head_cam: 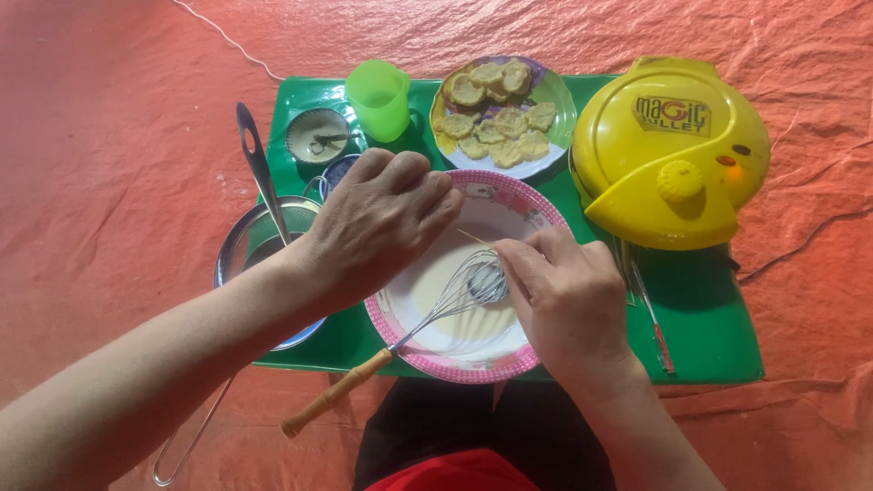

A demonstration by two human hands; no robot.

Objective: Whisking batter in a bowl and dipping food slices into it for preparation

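Orange-red tarpaulin (pixel 109 136) covers the ground, and a green mat (pixel 709 336) is spread on it beneath the hands. Between the two hands a pink-rimmed bowl (pixel 523 195) of pale batter (pixel 427 282) is seen. The left hand (pixel 377 223) is held over the bowl's far left rim, its fingers curled in; a thin stick (pixel 471 236) is seen running between the two hands, though the grip on it cannot be made out clearly. The right hand (pixel 568 300) is laid over the bowl's right side, fingers bent and closed toward the stick and the wire head of a whisk (pixel 464 291). The whisk is rested in the batter, with its wooden handle pointed out over the near rim below the left hand.

Beyond the hands, a plate of fried pieces (pixel 500 114), a green cup (pixel 380 98) and a small dish (pixel 316 135) are set. A yellow lidded appliance (pixel 668 150) stands beyond the right hand. Under the left forearm a metal strainer (pixel 264 232) is placed, a ladle (pixel 259 168) lying across it.
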